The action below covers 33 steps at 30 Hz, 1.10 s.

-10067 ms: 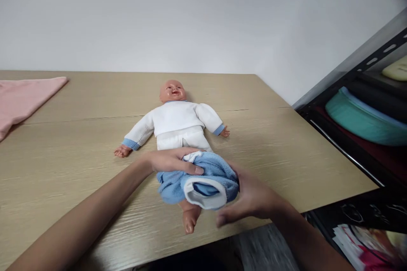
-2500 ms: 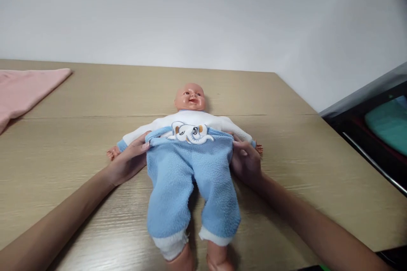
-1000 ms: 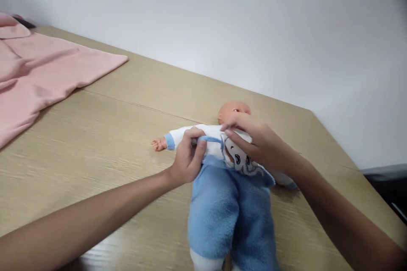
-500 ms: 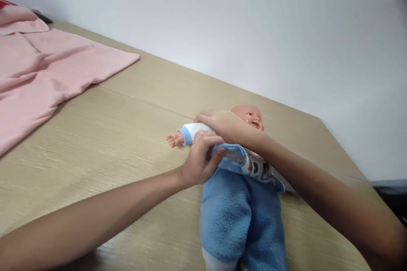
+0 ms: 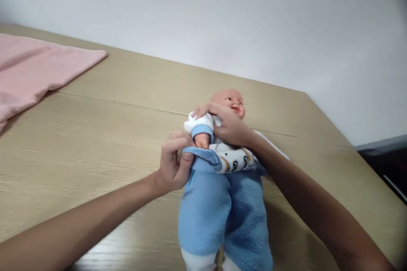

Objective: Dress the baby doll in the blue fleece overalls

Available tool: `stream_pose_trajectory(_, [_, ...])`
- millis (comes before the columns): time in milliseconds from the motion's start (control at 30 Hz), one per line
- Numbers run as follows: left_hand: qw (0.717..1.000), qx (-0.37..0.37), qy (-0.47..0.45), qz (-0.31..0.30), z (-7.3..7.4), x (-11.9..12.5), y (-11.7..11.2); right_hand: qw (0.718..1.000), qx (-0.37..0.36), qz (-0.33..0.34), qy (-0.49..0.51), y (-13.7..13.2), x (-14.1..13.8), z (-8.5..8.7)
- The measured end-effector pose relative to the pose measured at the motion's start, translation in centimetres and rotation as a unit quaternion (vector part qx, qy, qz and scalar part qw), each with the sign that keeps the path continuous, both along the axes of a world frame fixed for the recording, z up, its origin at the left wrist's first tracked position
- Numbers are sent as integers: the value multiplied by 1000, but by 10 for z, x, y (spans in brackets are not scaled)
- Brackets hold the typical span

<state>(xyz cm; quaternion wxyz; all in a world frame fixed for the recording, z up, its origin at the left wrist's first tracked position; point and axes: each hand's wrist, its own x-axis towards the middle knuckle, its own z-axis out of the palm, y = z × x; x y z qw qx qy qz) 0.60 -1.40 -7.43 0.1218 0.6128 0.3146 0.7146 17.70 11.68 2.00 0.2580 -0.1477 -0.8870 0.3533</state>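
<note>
- Saw the doll's arm moved since half a second before: stretched toward the left of the frame then, folded down to frame centre now. Noted the right hand [image 5: 230, 125] shifted with it, from lying across the upper arm to curling round the white sleeve [image 5: 190, 125].
- Found the doll [image 5: 222, 98] on its back on the table [image 5: 108, 135], just right of frame centre, head toward the wall [image 5: 203, 21], legs running to the bottom border. Saw the blue romper [image 5: 203, 211] on both legs, with its animal-face patch [image 5: 240, 159] across the middle.
- Judged the doll light, with soft, bendable arms under the cloth, and a smooth, firm, somewhat slippery head and hands. Judged the romper limp, fuzzy and hard to damage, apart from a possible strain at the seams. Thought the sleeve just above the cuff [image 5: 202, 130] the best hold for the arm, and the edge [image 5: 203, 153] the best for the romper.
- Saw the left hand [image 5: 176, 161] left of centre, pinching that edge, thumb in front, fingers bent behind, forearm slanting up from the lower left.
- Saw the right hand palm down, fingers hooked over the sleeve, forearm crossing from the lower right.
- Noted the doll's hand [image 5: 202, 140] at the edge, fingertips hidden; could not tell inside from merely against it.
- Saw pink cloth [image 5: 38, 67] at the far left, well apart.
</note>
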Motion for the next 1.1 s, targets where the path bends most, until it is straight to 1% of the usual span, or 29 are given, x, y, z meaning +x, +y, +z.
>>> stream_pose_trajectory(67, [998,-32,-50,10,9,3,0,999,12,26,-14,-2,0,-5])
stream_pose_trajectory(167, [983,-148,-108,14,23,2,7,998,17,50,-17,0,0,-10])
stream_pose_trajectory(200, [978,-177,-113,12,27,0,11,998,3,58,-14,1,0,-10])
stream_pose_trajectory(267, [970,-207,-129,7,29,-4,19,997,-41,68,-16,5,3,-6])
stream_pose_trajectory(333, [961,-236,-143,-3,28,-7,24,993,-95,67,-37,6,8,1])
stream_pose_trajectory(400, [950,-269,-157,-23,25,-8,26,987,-136,59,-64,2,12,11])
stream_pose_trajectory(467, [942,-291,-162,-47,22,-8,26,983,-158,21,-90,-8,13,19])
stream_pose_trajectory(533, [935,-307,-163,-66,21,-10,26,978,-176,-48,-102,-20,10,22])
stream_pose_trajectory(600, [927,-326,-172,-73,22,-12,28,969,-201,-113,-94,-30,6,21])
stream_pose_trajectory(700, [906,-359,-204,-87,23,-16,33,958,-227,-161,-77,-36,-1,14])
stream_pose_trajectory(767, [879,-392,-240,-124,24,-19,37,955,-228,-174,-76,-33,-2,9])
stream_pose_trajectory(833, [842,-429,-278,-172,25,-22,42,953,-239,-169,-77,-27,-3,5])
stream_pose_trajectory(900, [807,-458,-304,-214,25,-26,45,947,-264,-165,-74,-21,-2,0])
stream_pose_trajectory(967, [784,-481,-310,-242,26,-29,47,944,-274,-171,-65,-15,-2,-4])
stream_pose_trajectory(1000, [778,-489,-306,-248,26,-30,48,945,-268,-178,-60,-14,-3,-5])
stream_pose_trajectory(1033, [779,-493,-299,-249,26,-30,48,947,-257,-186,-58,-14,-3,-6])
stream_pose_trajectory(1067, [785,-491,-286,-245,27,-31,48,949,-239,-195,-57,-16,-3,-6])
stream_pose_trajectory(1100, [799,-484,-268,-237,28,-32,48,953,-214,-207,-61,-18,-4,-4])
